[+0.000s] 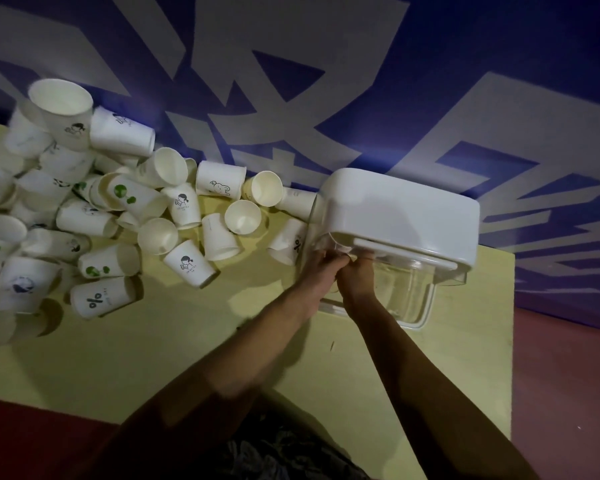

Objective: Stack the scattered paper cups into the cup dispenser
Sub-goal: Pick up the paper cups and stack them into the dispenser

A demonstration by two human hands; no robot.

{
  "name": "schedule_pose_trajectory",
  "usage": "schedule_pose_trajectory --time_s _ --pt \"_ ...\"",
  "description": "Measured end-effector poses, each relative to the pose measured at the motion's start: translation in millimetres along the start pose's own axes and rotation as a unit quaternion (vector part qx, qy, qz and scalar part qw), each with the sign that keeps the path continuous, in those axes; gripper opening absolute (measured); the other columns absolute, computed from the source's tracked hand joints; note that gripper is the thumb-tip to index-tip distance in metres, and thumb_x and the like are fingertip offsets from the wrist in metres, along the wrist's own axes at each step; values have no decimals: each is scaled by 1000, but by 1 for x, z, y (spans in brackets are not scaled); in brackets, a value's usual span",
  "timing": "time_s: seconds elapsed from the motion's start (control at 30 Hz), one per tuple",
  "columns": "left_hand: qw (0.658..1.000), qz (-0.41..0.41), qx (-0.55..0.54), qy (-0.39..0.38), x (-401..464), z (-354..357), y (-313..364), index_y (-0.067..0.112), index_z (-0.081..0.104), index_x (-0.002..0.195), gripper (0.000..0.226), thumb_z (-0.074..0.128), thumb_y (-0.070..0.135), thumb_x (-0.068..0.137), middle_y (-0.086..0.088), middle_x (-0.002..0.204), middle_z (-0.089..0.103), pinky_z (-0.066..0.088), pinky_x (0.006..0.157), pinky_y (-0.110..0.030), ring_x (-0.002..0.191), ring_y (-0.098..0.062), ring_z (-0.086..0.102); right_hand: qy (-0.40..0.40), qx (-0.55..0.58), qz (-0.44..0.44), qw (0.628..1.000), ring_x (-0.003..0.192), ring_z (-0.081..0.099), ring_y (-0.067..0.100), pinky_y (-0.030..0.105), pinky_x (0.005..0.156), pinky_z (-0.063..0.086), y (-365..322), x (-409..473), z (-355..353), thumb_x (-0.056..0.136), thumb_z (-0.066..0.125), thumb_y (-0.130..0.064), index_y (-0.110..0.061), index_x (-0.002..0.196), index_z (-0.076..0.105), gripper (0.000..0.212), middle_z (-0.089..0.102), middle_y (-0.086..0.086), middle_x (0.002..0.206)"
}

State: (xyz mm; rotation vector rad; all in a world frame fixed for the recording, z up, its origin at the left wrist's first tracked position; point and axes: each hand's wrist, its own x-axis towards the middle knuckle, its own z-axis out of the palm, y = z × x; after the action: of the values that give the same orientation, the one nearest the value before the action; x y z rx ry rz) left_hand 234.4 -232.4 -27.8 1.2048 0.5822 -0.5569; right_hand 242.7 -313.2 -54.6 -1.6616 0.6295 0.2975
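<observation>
The cup dispenser (400, 211), at three o'clock of the scattered cups (111, 209), is gripped under its lid by both hands: left hand (321, 271), right hand (357, 277).

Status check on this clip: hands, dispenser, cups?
Both hands, left hand and right hand, grip the cup dispenser front edge. Paper cups scattered left on table, none stacked visibly. Nothing blocking.

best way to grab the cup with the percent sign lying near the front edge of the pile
Take the percent-sign cup round its side wall near the middle, coming from above with fingers across its width. It lies on its side on the yellow table, mouth to the right, so the rim is awkward to pinch; its near side is free of other cups. Both the left hand and right hand are at the dispenser.
</observation>
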Motion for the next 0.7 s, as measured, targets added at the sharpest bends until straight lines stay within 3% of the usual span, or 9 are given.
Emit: schedule_pose_trajectory --time_s 0.07,0.1,0.2,0.3,0.4,0.5,0.57,0.63,0.7 --pt "1000 6 28 2 5 -2 1 24 60 111 21 58 19 91 1 116 64 47 92 -30 111 -15 59 -9 -46 -4 999 70 68 20 31 53 53 -1 3 1 83 59 -1 -21 75 67 23 71 5 76" --pt "999 5 37 -2 5 -2 2 20 57 119 28 58 19 91 -1 121 62 46 95 -31 114 -16 57 -17 -54 2 998 73 68 21 32 58 52 -1 5 1 84 58 -2 -20 74 68 23 72 7 79" --pt "996 -1 92 -13 4 -6 2 15 52 127 35 57 23 93 -8 130 57 42 106 -40 123 -22 52 -47 -60 -1 997 88 69 22 38 70 57 3 5 -3 86 56 -5 -11 100 68 19 73 10 99" --pt "983 -2 182 -32 -5 -21 1 17 57 119 29 56 30 93 -13 121 58 45 91 -36 115 -29 55 -64 -84 12 994 114 61 22 43 96 52 8 -7 -6 92 54 -12 -12 132 50 41 64 7 126" --pt "970 39 237 -24 -18 -45 0 15 64 120 27 56 21 95 -3 117 65 48 87 -26 109 -21 61 5 -123 8 992 108 61 23 46 96 51 15 -31 -7 92 56 -17 -13 128 52 37 60 4 123" --pt "928 130 334 104 -33 -84 1 15 69 107 18 57 15 94 1 106 70 51 86 -27 97 -15 64 46 -126 -65 989 85 65 24 47 78 56 18 -62 -3 91 55 -11 -16 103 60 14 67 2 96" --pt "885 178 370 218 -41 -118 4 15 68 102 15 58 13 91 -1 102 70 51 80 -30 93 -19 64 7 -115 -83 990 78 66 23 40 70 56 19 -78 8 90 54 -6 -18 92 62 15 69 2 85" --pt "839 176 394 331 -44 -155 6 14 65 108 21 61 13 88 -8 109 66 47 76 -31 100 -25 61 -65 -78 -37 994 77 68 21 30 65 55 17 -86 27 91 53 -5 -16 91 64 16 71 6 87" --pt "807 119 419 400 -44 -190 6 12 59 118 33 63 16 86 -14 121 57 44 79 -39 111 -33 52 -114 9 63 991 83 68 22 28 68 55 13 -86 50 94 54 -8 -9 98 65 12 70 11 98"
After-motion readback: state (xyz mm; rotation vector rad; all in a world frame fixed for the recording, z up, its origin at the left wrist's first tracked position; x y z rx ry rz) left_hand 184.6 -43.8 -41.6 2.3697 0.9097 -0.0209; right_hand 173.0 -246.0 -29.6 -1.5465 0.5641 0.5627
